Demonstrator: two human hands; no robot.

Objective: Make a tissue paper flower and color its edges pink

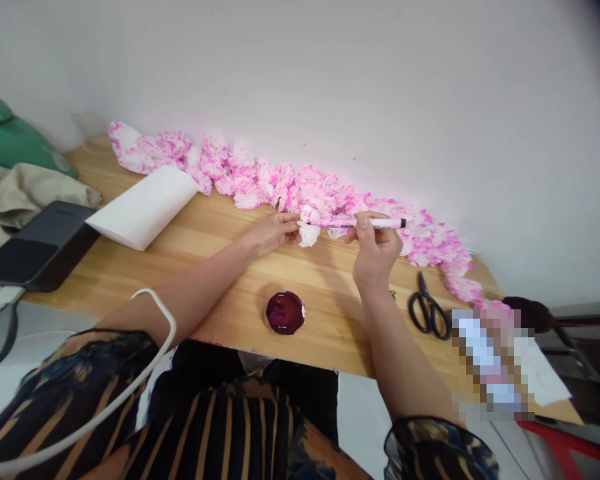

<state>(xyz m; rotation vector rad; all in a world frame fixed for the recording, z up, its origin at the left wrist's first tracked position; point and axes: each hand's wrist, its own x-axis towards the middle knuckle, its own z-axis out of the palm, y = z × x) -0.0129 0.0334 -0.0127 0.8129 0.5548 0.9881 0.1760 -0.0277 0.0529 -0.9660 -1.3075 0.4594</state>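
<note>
My left hand (275, 233) pinches a small white paper flower (309, 230) with a few pink marks, holding it just above the table. In my right hand (376, 248) is a marker pen (347, 224) with a pale barrel and a black end, its tip pointing left at the flower. Whether the tip touches the paper I cannot tell. Behind both hands a long row of white and pink paper flowers (267, 179) lies along the wall. A small round dish of dark red-purple liquid (285, 313) stands nearer to me, between my forearms.
Black-handled scissors (429, 315) lie right of my right forearm. To the left are a roll of white paper (145, 205), a black power bank (37, 243), beige cloth (35, 190) and a green object (23, 137). A white cable (125, 393) crosses my left arm.
</note>
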